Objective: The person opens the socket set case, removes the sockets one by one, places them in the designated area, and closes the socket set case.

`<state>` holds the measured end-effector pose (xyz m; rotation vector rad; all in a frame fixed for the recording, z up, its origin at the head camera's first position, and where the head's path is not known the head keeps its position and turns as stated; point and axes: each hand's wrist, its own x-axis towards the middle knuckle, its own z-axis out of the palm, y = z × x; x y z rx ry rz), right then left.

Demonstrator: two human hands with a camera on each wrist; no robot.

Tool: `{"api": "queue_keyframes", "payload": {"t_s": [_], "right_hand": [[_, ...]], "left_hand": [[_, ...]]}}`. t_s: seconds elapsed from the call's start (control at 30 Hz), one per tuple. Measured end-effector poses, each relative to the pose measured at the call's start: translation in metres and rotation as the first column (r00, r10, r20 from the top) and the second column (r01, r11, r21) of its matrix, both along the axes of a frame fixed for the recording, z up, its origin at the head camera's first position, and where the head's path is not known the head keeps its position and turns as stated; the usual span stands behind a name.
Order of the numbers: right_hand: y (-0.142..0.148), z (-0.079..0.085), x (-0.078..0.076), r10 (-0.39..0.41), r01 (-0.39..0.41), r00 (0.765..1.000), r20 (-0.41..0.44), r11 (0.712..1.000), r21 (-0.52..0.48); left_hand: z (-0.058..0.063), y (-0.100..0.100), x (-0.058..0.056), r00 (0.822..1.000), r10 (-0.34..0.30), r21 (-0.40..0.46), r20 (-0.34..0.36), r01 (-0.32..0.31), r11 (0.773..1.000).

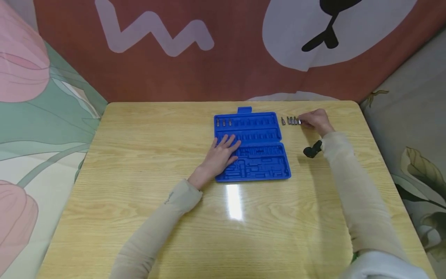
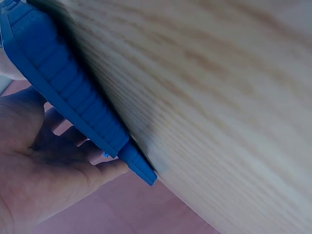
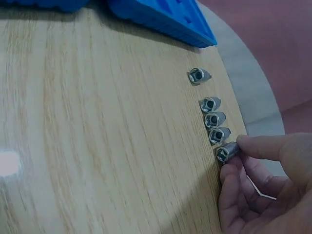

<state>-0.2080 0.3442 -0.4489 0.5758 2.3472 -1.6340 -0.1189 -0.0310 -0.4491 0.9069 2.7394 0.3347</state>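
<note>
Near the far right corner of the surface, the right hand pinches the rightmost metal bit in its fingers. It looks light, rigid and probably slick, best held by its sides. The right forearm stretches forward; the left hand lies spread, ungripping, over the blue case's left edge.

Blue case: opened flat, moulded recesses up, left part under fingers of your left hand. Three seated sockets: metal, in far-left slots, beyond your left hand. Pinched socket: silver, in fingertips of your right hand, hollow end toward you. Three loose sockets: on sides, in row just left of your right hand. Lone socket: farther left, near case.
</note>
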Motion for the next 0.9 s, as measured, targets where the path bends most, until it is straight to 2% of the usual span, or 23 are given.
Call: {"api": "queue_keyframes", "payload": {"t_s": [0.33,0.63,0.77,0.9], "right_hand": [[-0.0033,0.0002,-0.0010,0.005,-0.008,0.999,0.037,0.997,0.078],[-0.0059,-0.0028,-0.0008,0.024,-0.022,1.000,-0.008,0.992,0.123],[-0.0061,-0.0030,-0.0020,0.051,-0.049,0.999,-0.010,0.989,0.137],[-0.0070,-0.0018,-0.0029,0.043,-0.042,0.999,-0.005,0.991,0.125]], "left_hand": [[0.0000,0.0000,0.0009,1.000,-0.015,-0.002,-0.012,0.015,1.000],[-0.0013,-0.0007,0.0005,1.000,-0.019,-0.011,-0.025,0.019,1.000],[-0.0017,-0.0012,0.0004,1.000,-0.017,-0.013,-0.023,0.017,1.000],[-0.0017,-0.0015,-0.0002,1.000,-0.016,-0.013,-0.021,0.016,1.000]]}}
